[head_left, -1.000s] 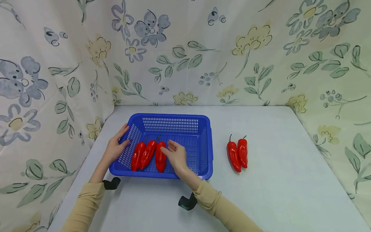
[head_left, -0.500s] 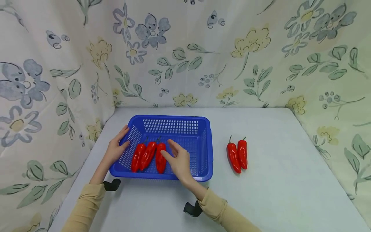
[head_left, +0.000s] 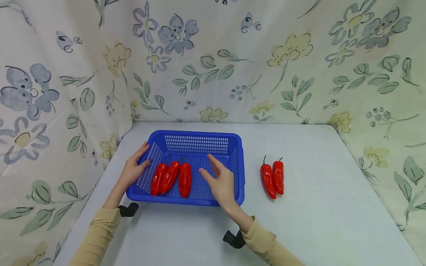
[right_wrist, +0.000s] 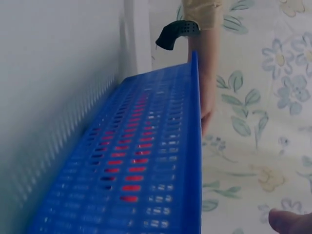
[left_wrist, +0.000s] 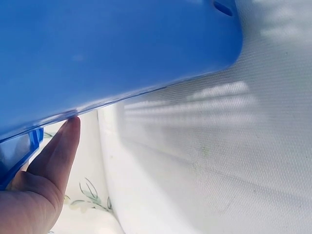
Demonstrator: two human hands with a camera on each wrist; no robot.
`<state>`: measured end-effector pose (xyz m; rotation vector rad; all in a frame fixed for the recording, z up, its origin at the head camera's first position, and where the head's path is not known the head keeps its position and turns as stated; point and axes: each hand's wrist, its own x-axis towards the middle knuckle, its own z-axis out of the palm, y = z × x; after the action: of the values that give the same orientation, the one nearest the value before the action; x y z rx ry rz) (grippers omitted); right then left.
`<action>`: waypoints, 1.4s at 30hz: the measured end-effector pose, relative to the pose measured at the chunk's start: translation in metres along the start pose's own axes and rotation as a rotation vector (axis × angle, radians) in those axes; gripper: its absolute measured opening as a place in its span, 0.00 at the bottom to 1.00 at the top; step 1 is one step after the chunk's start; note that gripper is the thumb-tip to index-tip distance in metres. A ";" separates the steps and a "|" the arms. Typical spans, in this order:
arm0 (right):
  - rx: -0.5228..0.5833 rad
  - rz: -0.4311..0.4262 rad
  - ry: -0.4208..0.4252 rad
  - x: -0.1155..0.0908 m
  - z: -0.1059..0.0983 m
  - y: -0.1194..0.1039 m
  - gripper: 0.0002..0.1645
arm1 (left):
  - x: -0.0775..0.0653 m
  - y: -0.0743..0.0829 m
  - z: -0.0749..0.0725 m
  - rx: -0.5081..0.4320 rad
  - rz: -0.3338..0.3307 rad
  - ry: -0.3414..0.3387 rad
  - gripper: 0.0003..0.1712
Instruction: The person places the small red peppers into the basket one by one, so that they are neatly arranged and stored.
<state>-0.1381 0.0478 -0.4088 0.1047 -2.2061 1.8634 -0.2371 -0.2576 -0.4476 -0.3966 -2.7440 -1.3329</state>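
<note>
A blue plastic basket [head_left: 199,137] with slotted walls stands on the white table, and several red peppers [head_left: 184,181] lie side by side in its left half. My left hand [head_left: 133,170] holds the basket's left rim, thumb over the rim and fingers along the outer side. In the left wrist view, fingers [left_wrist: 61,156] meet the rim edge from below. Over the basket's right half is my right hand [head_left: 222,183], thumb and fingers spread apart with nothing between them. Two more red peppers [head_left: 268,181] lie together on the table to the basket's right.
The white table [head_left: 319,207] runs far to the right of the peppers. A floral curtain [head_left: 213,74] hangs behind it and along both sides. Black wrist-worn cameras [head_left: 234,239] stick out below each wrist.
My right hand has moved right, away from the rightmost pepper in the basket, and its thumb and fingers have spread wider. The left hand and the peppers have stayed in place.
</note>
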 end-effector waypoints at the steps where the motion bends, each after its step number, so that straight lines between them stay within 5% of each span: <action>1: -0.005 -0.007 0.010 0.000 -0.003 0.000 0.32 | 0.000 0.000 0.000 -0.003 0.003 0.001 0.33; 16: -0.079 -0.054 0.107 0.001 -0.045 0.005 0.31 | 0.001 -0.004 0.002 0.006 0.007 -0.005 0.33; 42: -0.123 0.083 0.366 0.012 -0.136 0.029 0.31 | 0.001 -0.004 0.001 0.004 -0.008 -0.003 0.33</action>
<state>-0.1366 0.1874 -0.4136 -0.3291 -2.0852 1.6246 -0.2392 -0.2588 -0.4513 -0.3879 -2.7535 -1.3289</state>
